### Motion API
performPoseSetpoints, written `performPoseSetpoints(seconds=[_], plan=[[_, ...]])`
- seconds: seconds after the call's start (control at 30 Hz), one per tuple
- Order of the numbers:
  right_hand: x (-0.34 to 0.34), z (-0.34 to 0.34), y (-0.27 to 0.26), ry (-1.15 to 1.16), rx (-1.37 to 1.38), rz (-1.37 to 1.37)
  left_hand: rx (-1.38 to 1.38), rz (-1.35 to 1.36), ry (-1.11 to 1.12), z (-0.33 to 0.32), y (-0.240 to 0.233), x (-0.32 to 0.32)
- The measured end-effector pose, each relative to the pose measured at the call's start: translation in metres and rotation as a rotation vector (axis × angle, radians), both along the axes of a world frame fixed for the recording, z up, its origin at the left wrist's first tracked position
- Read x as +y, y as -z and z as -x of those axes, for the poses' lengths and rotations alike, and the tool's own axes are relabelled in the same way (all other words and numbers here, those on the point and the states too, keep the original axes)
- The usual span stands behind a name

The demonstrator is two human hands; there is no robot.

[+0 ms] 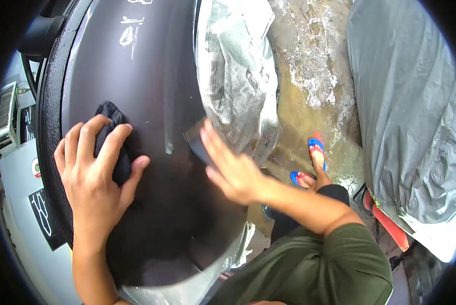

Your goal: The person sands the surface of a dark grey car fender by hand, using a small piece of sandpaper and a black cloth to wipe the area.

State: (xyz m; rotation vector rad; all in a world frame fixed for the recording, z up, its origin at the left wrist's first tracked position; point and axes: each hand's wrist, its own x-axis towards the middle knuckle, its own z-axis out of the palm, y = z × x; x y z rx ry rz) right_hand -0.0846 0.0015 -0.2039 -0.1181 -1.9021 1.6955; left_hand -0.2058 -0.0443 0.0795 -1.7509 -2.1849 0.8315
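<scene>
A dark, smooth vehicle body panel [155,213] fills the middle of the head view, its surface marked with pale streaks and patches near the top. My left hand [94,167] rests on the panel's left part, its fingers curled around a bunched black cloth [117,152]. At the panel's right edge, my right hand [231,167] presses a thin dark sheet or pad [197,143] against the surface with nearly straight fingers. The hand is slightly blurred, and the sheet's exact kind cannot be told.
Newspaper and clear plastic masking [231,76] lies along the panel's right side. Beyond the wet concrete floor [308,87] stands a large object under a grey cover [403,95], with a red tube-like thing [390,227] at its lower edge. Black trim [52,95] borders the panel at left.
</scene>
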Motion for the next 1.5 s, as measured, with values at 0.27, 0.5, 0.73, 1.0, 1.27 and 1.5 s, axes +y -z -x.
performPoseSetpoints(seconds=[0.27, 0.5, 0.73, 1.0, 1.27, 1.5], plan=[[0.013, 0.002, -0.004, -0.027, -0.048, -0.04, 0.0, 0.006, -0.024, -0.001, 0.003, 0.004], [0.035, 0.021, -0.019, 0.005, -0.03, -0.019, 0.0, 0.007, -0.034, -0.001, 0.001, 0.005], [0.003, -0.004, 0.0, -0.079, 0.031, -0.051, 0.007, -0.003, -0.021, 0.001, -0.001, 0.004], [0.002, -0.017, 0.006, -0.195, -0.026, 0.006, 0.011, -0.013, -0.02, 0.002, -0.003, 0.005], [0.005, -0.04, 0.013, -0.157, 0.006, 0.11, 0.002, -0.024, -0.014, 0.003, -0.003, 0.003], [0.058, -0.022, -0.049, -0.237, 0.212, 0.481, -0.067, -0.029, 0.046, 0.0, 0.0, 0.001]])
